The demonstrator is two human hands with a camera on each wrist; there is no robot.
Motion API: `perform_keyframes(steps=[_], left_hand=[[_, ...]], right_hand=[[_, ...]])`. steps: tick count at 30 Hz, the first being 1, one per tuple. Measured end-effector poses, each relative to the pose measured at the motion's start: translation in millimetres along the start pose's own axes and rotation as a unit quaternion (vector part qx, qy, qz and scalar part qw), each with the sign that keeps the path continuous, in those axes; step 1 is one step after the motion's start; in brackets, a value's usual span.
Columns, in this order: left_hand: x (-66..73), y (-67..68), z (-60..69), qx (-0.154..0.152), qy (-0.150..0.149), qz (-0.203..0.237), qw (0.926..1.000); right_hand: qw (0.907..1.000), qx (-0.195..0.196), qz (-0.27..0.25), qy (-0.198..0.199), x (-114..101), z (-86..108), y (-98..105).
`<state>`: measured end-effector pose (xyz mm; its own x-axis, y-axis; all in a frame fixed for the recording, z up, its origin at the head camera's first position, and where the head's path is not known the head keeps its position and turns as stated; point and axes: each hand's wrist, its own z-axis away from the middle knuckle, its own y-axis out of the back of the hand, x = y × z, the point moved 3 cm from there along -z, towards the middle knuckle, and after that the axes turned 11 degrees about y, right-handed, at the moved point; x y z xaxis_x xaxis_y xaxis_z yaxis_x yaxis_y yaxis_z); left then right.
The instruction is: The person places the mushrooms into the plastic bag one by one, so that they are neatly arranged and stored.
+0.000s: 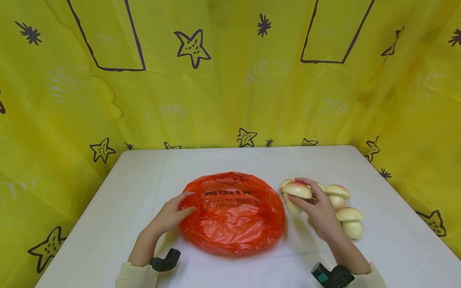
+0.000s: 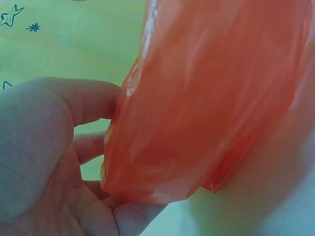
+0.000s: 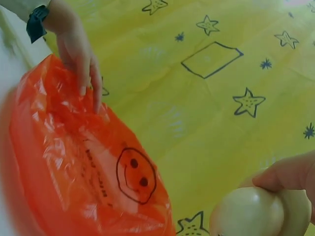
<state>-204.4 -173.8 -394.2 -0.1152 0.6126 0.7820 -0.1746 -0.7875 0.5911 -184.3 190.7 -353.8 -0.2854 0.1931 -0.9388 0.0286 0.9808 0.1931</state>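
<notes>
Plainly, a red bag lay near the middle of the desk, between its left and right edges and well short of the far edge. It was puffed and crinkled, with dark lettering and a smiling face printed on it. The left hand touched the bag at the side toward the desk's left edge, its thumb and fingers apart on the thin film.

Just beside the bag, toward the desk's right edge, the right hand held a mushroom, pale with a reddish blush on its cap, pinched between thumb and fingers. Whether that mushroom touched the desk could not be told. The two hands were well apart.

Beyond the right hand, nearer the desk's right edge, lay other mushrooms of the same kind, some partly hidden behind the hand and the held one. Each wrist wore a dark device, one on the left and one on the right, next to pale sleeves. Behind the desk's far edge and along its sides hung a yellow cloth with dark stars, bursts and four-sided outlines.
</notes>
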Motion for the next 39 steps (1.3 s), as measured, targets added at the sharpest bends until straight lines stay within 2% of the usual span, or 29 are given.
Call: perform_keyframes(steps=[6,11,21,32,39], left_hand=[[-0.9,-0.5,-1.0,0.005,0.0,0.001,1.0],[-1.7,-1.1,-1.7,0.007,-0.005,0.001,1.0],[-2.5,-0.6,-2.0,0.01,-0.001,0.0,0.9999],[-1.0,-0.8,-0.4,0.016,-0.001,0.005,0.9999],[-0.1,-1.0,0.0,0.019,-0.003,0.003,0.9998]], right_hand=[[0.9998,-0.017,0.011,0.0,-8,-8.7,-14],[0.9992,-0.028,-0.02,0.018,-8,-12.8,-26],[0.9976,-0.045,-0.048,0.022,-9,-20.2,-44],[0.9971,-0.06,-0.046,0.007,-8,-25.9,-58],[0.9946,-0.079,-0.067,0.0,-7,-29.4,-70]])
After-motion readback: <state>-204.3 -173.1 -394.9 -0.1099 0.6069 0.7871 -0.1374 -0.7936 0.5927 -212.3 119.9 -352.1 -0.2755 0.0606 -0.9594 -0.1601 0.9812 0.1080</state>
